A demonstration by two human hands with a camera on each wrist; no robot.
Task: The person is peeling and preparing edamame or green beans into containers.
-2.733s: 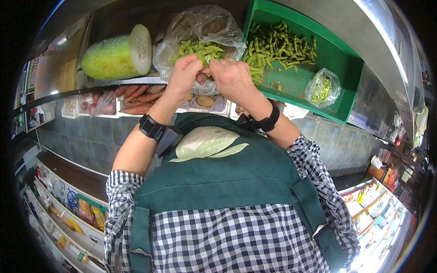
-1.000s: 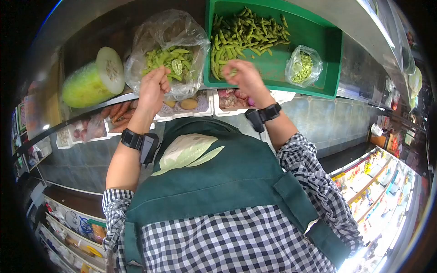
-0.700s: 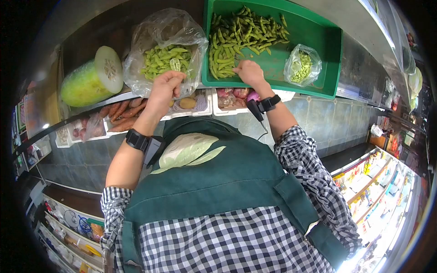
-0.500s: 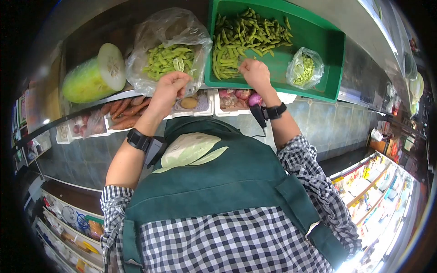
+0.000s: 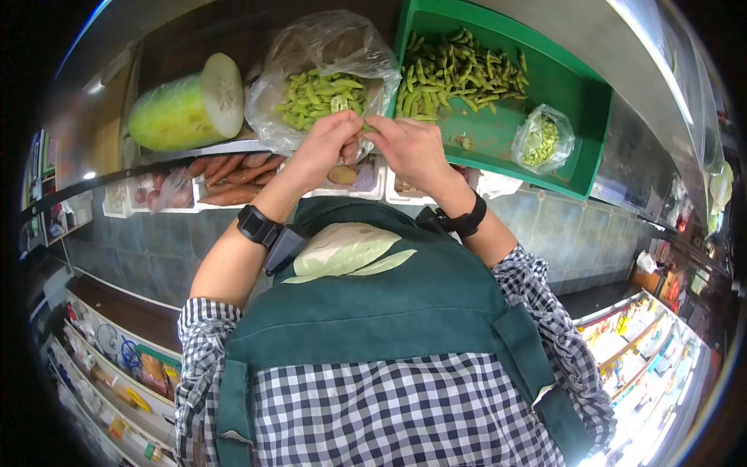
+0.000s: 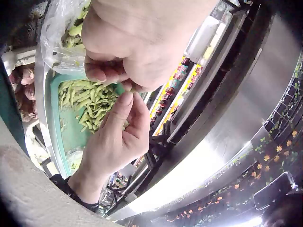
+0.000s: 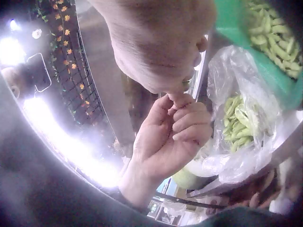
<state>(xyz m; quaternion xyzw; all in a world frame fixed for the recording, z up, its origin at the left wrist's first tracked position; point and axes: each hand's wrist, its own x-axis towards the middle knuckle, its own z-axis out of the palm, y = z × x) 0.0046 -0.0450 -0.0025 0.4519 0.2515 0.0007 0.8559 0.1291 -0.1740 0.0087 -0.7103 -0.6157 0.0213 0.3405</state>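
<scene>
My left hand and right hand meet fingertip to fingertip in front of the clear plastic bag. Between them both pinch a small green edamame pod, mostly covered by the fingers. Seen from the right wrist, the left hand's other fingers are curled in towards the palm. In the bag lies a heap of green pods, a pale split one on top. The green crate to the right holds a pile of whole edamame pods.
A small bag of shelled beans sits at the crate's right end. Left of the plastic bag is a cut winter melon. Below the counter edge stand white boxes with sweet potatoes and a potato.
From low in the crate beside the pod pile, the right hand has moved left to meet the left hand at the bag. The head view has shifted, so the counter appears further right.
</scene>
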